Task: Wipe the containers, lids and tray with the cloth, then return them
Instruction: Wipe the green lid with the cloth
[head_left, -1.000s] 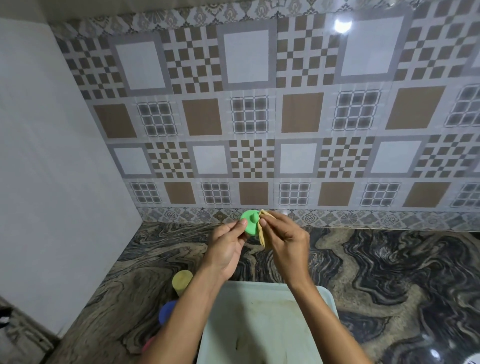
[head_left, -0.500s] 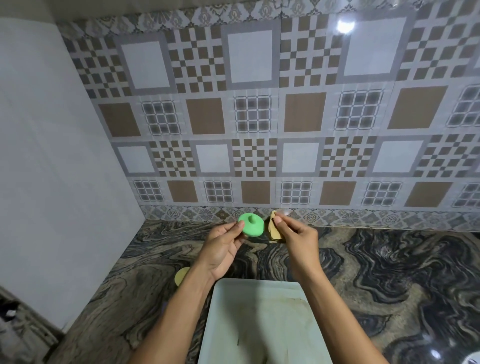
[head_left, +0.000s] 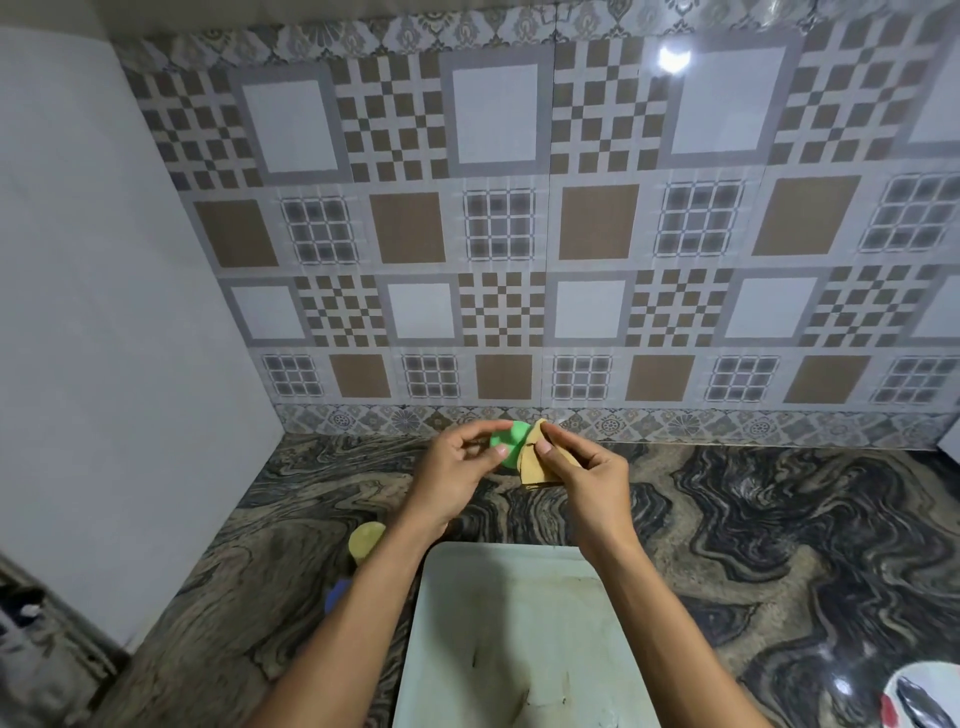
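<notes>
Above the far edge of the pale tray (head_left: 519, 623), I see both hands meeting in the head view. My left hand (head_left: 452, 478) has its fingers (head_left: 470, 441) pinched shut on a round green lid (head_left: 511, 446), held on edge with its face towards the camera. My right hand (head_left: 587, 480) is closed on a folded tan cloth (head_left: 535, 465), and the cloth touches the lid's right side. Both are held off the desk (head_left: 779, 519), whose top is dark swirled marble.

Left of the tray, a yellow container (head_left: 366, 540) stands on the desk, partly hidden by my left forearm. Just nearer than it a blue thing (head_left: 336, 596) peeks out from behind the same forearm; I cannot tell what it is. The tray's bare inside shows some dark smudges. Right of the tray, at the frame's lower corner, sits a shiny white object (head_left: 919, 696) cut off by the edge. Beyond the tray rises a patterned tile wall (head_left: 493, 234).
</notes>
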